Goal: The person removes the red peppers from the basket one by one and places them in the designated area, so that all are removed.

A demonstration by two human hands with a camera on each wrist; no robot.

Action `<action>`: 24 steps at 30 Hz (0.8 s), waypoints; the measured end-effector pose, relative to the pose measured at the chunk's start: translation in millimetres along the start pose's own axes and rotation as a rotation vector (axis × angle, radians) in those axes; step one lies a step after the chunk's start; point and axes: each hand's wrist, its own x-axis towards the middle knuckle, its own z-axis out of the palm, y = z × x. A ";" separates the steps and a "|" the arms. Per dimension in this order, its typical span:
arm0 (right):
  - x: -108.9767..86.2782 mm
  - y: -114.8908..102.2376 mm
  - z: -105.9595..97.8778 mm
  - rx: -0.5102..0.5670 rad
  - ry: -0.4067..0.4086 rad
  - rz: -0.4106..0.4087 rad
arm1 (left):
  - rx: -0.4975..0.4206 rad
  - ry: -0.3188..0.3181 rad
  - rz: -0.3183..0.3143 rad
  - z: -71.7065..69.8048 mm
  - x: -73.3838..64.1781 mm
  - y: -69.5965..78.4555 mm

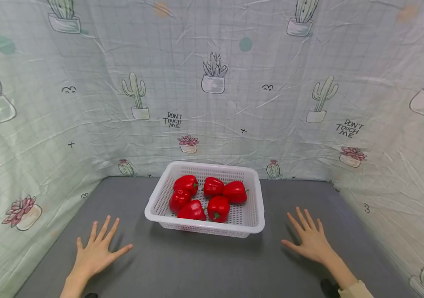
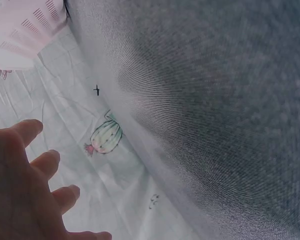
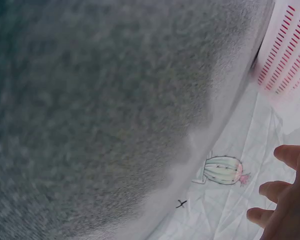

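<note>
A white plastic basket (image 1: 205, 224) with slotted walls stands at the back middle of the grey table. Several red bell peppers (image 1: 191, 210) lie loose inside it, some with green stems showing. My left hand (image 1: 94, 253) is at the left of the table, fingers spread and straight, holding nothing. On the other side, my right hand (image 1: 311, 242) is spread the same way and also holds nothing. Both are apart from the basket. In the wrist views, part of the basket wall (image 2: 27, 30) shows beyond the left fingers, and a corner of it (image 3: 285, 55) beyond the right ones.
The grey tabletop (image 1: 197, 267) stretches between the hands and in front of the basket. A pale cloth (image 1: 249, 111) printed with cacti hangs behind the table and along both sides. A dark band (image 1: 329, 287) sits at the right wrist.
</note>
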 end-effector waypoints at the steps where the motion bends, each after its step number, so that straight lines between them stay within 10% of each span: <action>1: 0.1 -0.7 -0.2 -0.002 0.001 -0.005 | 0.001 0.001 0.003 -0.1 0.0 0.2; 24: 10.2 -28.2 -16.7 0.040 0.141 -0.140 | -0.005 0.028 0.031 -6.6 -5.3 20.7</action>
